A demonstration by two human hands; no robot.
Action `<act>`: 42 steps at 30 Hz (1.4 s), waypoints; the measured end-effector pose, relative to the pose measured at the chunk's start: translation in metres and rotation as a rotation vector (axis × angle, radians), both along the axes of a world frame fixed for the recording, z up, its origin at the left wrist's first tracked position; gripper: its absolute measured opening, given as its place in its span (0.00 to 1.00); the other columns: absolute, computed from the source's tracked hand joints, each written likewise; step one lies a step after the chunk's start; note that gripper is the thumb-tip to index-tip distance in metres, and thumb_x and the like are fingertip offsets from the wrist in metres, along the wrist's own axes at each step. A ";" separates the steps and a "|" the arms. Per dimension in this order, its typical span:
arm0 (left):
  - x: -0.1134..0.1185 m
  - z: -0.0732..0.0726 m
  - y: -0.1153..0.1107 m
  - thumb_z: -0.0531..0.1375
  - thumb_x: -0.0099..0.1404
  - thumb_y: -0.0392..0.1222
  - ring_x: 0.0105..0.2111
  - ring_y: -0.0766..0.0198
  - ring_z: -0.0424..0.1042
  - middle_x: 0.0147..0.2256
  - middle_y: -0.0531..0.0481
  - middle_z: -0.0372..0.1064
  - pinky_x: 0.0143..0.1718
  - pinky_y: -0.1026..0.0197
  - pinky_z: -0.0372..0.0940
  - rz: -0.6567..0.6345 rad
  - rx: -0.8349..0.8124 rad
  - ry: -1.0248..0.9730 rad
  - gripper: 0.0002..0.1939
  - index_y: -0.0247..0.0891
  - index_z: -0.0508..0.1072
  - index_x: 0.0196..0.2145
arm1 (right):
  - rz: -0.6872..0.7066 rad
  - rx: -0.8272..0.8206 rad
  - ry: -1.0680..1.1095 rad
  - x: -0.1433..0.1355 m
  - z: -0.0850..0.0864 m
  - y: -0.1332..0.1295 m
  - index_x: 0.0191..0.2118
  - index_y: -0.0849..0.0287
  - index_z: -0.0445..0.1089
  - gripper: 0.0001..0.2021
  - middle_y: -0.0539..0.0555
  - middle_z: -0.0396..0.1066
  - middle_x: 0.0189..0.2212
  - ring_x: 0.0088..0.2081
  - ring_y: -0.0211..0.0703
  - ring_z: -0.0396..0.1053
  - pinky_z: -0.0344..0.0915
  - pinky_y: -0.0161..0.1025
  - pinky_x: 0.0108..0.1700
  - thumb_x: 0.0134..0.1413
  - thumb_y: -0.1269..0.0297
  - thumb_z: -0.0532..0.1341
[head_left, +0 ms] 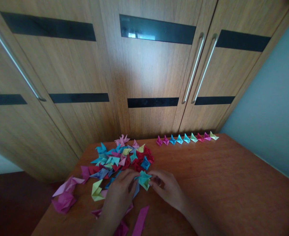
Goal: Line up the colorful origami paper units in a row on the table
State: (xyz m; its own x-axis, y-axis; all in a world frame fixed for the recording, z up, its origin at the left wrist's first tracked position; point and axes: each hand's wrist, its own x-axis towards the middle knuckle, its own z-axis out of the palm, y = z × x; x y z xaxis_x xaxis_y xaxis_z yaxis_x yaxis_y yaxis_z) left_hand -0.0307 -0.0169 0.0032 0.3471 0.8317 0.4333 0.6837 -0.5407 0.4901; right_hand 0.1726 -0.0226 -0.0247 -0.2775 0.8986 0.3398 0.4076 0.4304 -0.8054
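A teal folded paper piece [143, 179] is held between my two hands above the table, near the front of the paper pile. My left hand [122, 190] pinches its left side, with the fingers closed. On the right side, the fingertips of my right hand [166, 188] grip the paper. A light green paper part [146, 185] shows just under the teal one; whether the two are joined is hard to tell. Beside my left hand lies a yellow-green folded piece [97, 190]. A magenta strip [140, 220] rests below the hands.
A colourful pile of folded papers [112, 160] covers the left of the wooden table [208, 177]. Several small folded pieces [179, 139] stand in a row along the back edge. Pink pieces [64, 198] lie at the left edge. Behind is a wooden wardrobe [149, 72].
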 end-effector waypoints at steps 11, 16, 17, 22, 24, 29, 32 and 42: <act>0.006 0.009 -0.001 0.57 0.61 0.32 0.35 0.64 0.73 0.34 0.50 0.73 0.37 0.65 0.68 -0.097 0.019 -0.161 0.08 0.41 0.74 0.36 | -0.058 -0.053 0.091 -0.001 0.002 0.003 0.35 0.55 0.73 0.05 0.49 0.74 0.28 0.29 0.36 0.69 0.63 0.29 0.30 0.51 0.64 0.62; 0.007 0.015 -0.003 0.57 0.62 0.34 0.31 0.65 0.73 0.33 0.51 0.73 0.34 0.65 0.68 -0.077 -0.031 -0.189 0.06 0.41 0.74 0.35 | -0.072 -0.097 0.134 -0.003 0.004 0.001 0.33 0.57 0.74 0.05 0.50 0.74 0.28 0.29 0.36 0.69 0.63 0.30 0.31 0.49 0.64 0.63; 0.008 0.015 -0.003 0.57 0.62 0.35 0.30 0.65 0.73 0.33 0.51 0.73 0.33 0.66 0.68 -0.075 -0.042 -0.190 0.06 0.41 0.74 0.35 | -0.067 -0.106 0.142 -0.004 0.003 0.001 0.33 0.57 0.74 0.05 0.50 0.74 0.27 0.28 0.36 0.69 0.63 0.30 0.31 0.50 0.64 0.63; 0.007 0.013 -0.003 0.56 0.62 0.37 0.37 0.61 0.74 0.38 0.48 0.74 0.39 0.61 0.69 -0.003 0.012 -0.178 0.10 0.41 0.73 0.41 | -0.109 -0.090 0.137 -0.001 -0.002 0.006 0.28 0.59 0.73 0.07 0.49 0.71 0.23 0.26 0.35 0.67 0.61 0.30 0.29 0.51 0.61 0.62; 0.006 0.011 -0.003 0.56 0.63 0.37 0.41 0.59 0.73 0.41 0.47 0.73 0.43 0.59 0.68 0.046 0.046 -0.160 0.12 0.41 0.72 0.44 | -0.184 -0.050 0.109 0.007 -0.005 0.011 0.28 0.59 0.72 0.10 0.49 0.70 0.22 0.25 0.36 0.66 0.61 0.30 0.28 0.52 0.58 0.60; 0.005 0.009 -0.005 0.54 0.64 0.38 0.43 0.59 0.72 0.42 0.46 0.73 0.44 0.57 0.68 0.046 0.084 -0.116 0.11 0.41 0.72 0.44 | -0.537 0.058 -0.124 0.045 -0.018 0.033 0.32 0.58 0.71 0.14 0.50 0.71 0.23 0.25 0.38 0.67 0.60 0.32 0.29 0.56 0.53 0.55; 0.006 0.009 -0.007 0.54 0.64 0.36 0.42 0.59 0.73 0.41 0.46 0.73 0.44 0.58 0.69 0.010 0.101 -0.092 0.11 0.41 0.72 0.43 | -0.667 -0.004 -0.387 0.062 -0.023 0.046 0.35 0.56 0.71 0.14 0.51 0.73 0.26 0.28 0.40 0.70 0.58 0.32 0.29 0.58 0.54 0.53; 0.006 0.012 -0.008 0.54 0.62 0.35 0.39 0.60 0.74 0.39 0.48 0.74 0.41 0.59 0.70 0.024 0.106 -0.089 0.11 0.42 0.72 0.42 | -0.728 -0.204 -0.811 0.052 -0.016 0.091 0.42 0.56 0.67 0.15 0.55 0.74 0.35 0.36 0.46 0.73 0.61 0.37 0.35 0.62 0.55 0.48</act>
